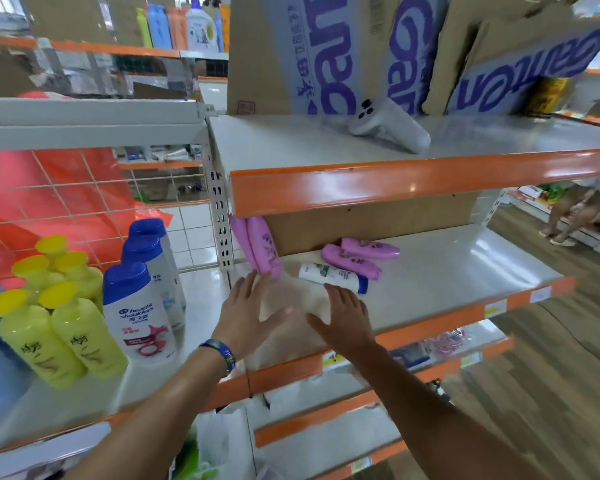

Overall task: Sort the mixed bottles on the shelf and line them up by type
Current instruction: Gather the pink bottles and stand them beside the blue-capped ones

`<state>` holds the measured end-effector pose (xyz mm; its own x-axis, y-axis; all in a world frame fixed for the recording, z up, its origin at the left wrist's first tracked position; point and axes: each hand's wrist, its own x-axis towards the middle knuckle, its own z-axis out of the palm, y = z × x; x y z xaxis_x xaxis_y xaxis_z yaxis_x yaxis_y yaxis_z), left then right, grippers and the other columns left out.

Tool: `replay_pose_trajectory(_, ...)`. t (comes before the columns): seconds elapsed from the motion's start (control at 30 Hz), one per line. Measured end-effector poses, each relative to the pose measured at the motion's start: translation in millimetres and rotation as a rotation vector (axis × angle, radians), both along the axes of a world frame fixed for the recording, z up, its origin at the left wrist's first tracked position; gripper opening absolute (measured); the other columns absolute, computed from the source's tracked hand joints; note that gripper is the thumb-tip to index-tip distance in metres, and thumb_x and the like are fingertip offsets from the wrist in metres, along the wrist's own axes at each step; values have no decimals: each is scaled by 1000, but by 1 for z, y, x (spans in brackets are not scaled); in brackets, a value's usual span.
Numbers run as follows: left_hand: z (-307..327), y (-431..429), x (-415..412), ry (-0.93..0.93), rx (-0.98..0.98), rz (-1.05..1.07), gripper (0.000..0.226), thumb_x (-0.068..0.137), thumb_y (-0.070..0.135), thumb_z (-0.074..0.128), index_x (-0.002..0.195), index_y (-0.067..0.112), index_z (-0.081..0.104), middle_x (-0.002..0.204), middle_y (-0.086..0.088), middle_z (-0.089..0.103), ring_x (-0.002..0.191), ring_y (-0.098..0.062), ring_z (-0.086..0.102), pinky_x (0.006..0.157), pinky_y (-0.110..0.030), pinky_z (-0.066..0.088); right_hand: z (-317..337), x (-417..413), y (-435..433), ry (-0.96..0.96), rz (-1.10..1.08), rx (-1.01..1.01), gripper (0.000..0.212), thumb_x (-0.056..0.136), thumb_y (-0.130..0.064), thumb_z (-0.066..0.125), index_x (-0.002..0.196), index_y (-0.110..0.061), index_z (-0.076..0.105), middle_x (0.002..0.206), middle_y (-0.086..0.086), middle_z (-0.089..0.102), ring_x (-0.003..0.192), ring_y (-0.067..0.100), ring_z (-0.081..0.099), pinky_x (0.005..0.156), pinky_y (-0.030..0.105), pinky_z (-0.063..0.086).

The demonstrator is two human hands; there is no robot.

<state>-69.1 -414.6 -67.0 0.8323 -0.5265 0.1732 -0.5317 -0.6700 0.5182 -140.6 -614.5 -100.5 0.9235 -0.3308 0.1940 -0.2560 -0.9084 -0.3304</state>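
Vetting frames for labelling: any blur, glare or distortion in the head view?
Head view: wide-angle bend curves the orange shelf lip, with small glare spots on it. Head view: smeared beige patch between left hand and right hand. Head view: top-left background blurred; front upright white bottle label sharp.

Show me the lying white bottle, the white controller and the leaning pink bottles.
lying white bottle [327, 274]: head view, body middle.
white controller [395, 130]: head view, grip.
leaning pink bottles [266, 249]: head view, right one's label.
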Motion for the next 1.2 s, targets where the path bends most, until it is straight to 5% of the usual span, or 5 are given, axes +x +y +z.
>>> replay_pose_trajectory(0.3,-8,-23,28,-14,86,170,99,66,86,24,150,34,14,160,3,10,147,-23,8,114,-54,23,-2,37,-39,-49,85,-25,74,85,-60,58,142,-16,39,143,6,47,133,27,41,111,47,33)
replay_pose_trajectory(0.5,1,-19,35,-33,154,253,87,83,71,44,151,29,10,160,2,10,146,-26,10,113,-52,24,9,74,-36,-47,183,45,74,88,-53,59,145,-15,34,146,6,44,137,27,36,114,44,28)
replay_pose_trajectory(0.67,6,-5,32,-65,121,277,96,73,81,29,150,27,15,158,0,19,145,-23,17,112,-52,27,11,109,-16,-50,236,79,76,86,-59,56,143,-13,34,144,10,45,135,29,39,111,48,32)
replay_pose_trajectory(0.93,14,19,12,-71,16,284,89,83,70,38,152,17,17,157,-1,22,145,-17,16,119,-36,15,15,160,23,11,227,185,73,86,-50,62,139,-9,34,138,14,47,128,34,45,103,46,41)
replay_pose_trajectory(1.2,29,33,17,-69,27,286,79,87,65,43,149,22,24,155,1,27,145,-20,17,118,-43,20,12,185,39,68,116,248,76,88,-43,63,142,-7,22,139,15,43,128,35,45,101,49,43)
